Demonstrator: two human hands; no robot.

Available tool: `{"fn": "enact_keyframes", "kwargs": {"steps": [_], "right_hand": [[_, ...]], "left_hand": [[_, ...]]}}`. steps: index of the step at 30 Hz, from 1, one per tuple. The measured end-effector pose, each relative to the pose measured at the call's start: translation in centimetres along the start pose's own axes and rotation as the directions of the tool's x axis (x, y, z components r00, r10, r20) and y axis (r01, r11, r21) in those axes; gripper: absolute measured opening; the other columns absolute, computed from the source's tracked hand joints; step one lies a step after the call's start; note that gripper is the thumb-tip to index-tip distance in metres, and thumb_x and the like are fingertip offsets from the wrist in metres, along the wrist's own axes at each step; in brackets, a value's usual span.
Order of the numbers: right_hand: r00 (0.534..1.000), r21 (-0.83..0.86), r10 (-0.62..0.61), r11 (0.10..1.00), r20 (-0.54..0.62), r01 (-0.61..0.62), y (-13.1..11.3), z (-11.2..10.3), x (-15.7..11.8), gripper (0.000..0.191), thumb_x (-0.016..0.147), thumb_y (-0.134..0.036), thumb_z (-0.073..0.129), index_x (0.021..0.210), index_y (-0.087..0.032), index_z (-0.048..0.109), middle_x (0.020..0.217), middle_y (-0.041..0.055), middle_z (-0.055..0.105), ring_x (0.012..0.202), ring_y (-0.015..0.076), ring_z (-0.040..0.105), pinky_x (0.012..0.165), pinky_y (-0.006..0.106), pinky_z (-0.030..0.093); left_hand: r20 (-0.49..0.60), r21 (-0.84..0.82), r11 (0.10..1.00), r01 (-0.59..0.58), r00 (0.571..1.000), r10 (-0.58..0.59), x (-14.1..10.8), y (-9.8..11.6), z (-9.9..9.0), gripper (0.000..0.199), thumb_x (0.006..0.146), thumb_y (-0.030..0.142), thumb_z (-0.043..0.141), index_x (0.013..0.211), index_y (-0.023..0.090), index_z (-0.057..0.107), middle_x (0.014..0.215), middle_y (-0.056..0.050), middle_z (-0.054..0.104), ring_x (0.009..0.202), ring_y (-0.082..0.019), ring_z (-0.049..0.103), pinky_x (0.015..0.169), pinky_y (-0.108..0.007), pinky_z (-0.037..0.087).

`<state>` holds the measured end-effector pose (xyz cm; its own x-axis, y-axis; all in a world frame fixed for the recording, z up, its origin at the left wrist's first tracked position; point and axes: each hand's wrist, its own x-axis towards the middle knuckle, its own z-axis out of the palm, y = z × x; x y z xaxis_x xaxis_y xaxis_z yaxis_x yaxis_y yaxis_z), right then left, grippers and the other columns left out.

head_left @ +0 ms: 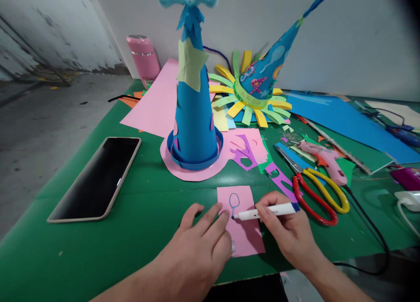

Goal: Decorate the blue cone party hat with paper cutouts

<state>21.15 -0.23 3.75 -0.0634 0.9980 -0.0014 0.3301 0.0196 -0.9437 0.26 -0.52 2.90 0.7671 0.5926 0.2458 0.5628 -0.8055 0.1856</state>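
Observation:
My right hand (288,232) grips a white marker pen (269,212) with a dark blue end. Its tip touches a small pink paper (246,238), at the lower end of a blue outline drawing (234,200), an oval with a short stem. On the paper's left edge rests my left hand (203,245), index and middle fingers stretched out and the others bent. A small white piece (233,247) shows beside its lower fingers; the rest of it is hidden. Behind the paper stands a tall blue paper cone hat (197,123) with a pale green star and a pink base.
A phone (96,179) lies at left on the green table (131,249). Scissors (315,184), a pink glue gun (324,157) with a cable and purple scraps (280,179) lie at right. Farther back are a second cone hat (262,74), a blue sheet (354,123) and a pink bottle (144,59).

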Motion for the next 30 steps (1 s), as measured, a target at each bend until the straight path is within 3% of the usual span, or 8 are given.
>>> {"fn": "enact_keyframes", "kwargs": {"steps": [7,15,22,30], "right_hand": [[1.000,0.070,0.021,0.997,-0.011,-0.020,0.0,0.0,-0.1,0.014,0.085,-0.031,0.052,0.075,-0.021,0.054,0.052,-0.0044,0.049,0.047,0.0110,0.043,0.044,0.023,0.033],[0.966,0.362,0.052,0.931,-0.254,0.045,1.3,-0.1,0.6,0.011,0.085,-0.031,0.054,0.081,-0.022,0.057,0.055,-0.0044,0.044,0.050,0.0109,0.039,0.047,0.023,0.032],[0.964,0.437,0.051,0.897,-0.261,0.071,1.4,-0.2,0.4,0.006,0.082,-0.027,0.056,0.085,-0.023,0.059,0.061,-0.0033,0.044,0.052,0.0108,0.039,0.047,0.024,0.033],[0.953,0.468,0.075,0.881,-0.294,0.075,1.5,-0.1,0.6,0.009,0.082,-0.031,0.057,0.081,-0.023,0.057,0.058,-0.0039,0.045,0.051,0.0109,0.041,0.047,0.024,0.033]], "left_hand": [[0.001,0.008,1.000,-0.017,1.000,0.017,0.0,-0.1,-0.2,0.011,0.081,0.024,0.054,0.088,0.016,0.055,0.121,-0.015,0.057,0.118,-0.030,0.046,0.095,-0.048,0.017],[0.014,0.015,1.000,-0.008,1.000,0.008,-0.1,-0.1,0.0,0.013,0.082,0.025,0.053,0.090,0.016,0.055,0.121,-0.014,0.057,0.117,-0.031,0.046,0.097,-0.048,0.013],[-0.005,0.032,0.999,0.006,1.000,-0.006,0.1,-0.2,-0.1,0.011,0.083,0.026,0.053,0.088,0.017,0.056,0.118,-0.011,0.060,0.115,-0.028,0.048,0.098,-0.046,0.013],[-0.104,0.088,0.994,-0.058,0.992,0.067,0.0,-0.8,0.8,0.015,0.086,0.030,0.048,0.086,0.018,0.057,0.114,-0.010,0.062,0.113,-0.026,0.050,0.097,-0.044,0.014]]}}
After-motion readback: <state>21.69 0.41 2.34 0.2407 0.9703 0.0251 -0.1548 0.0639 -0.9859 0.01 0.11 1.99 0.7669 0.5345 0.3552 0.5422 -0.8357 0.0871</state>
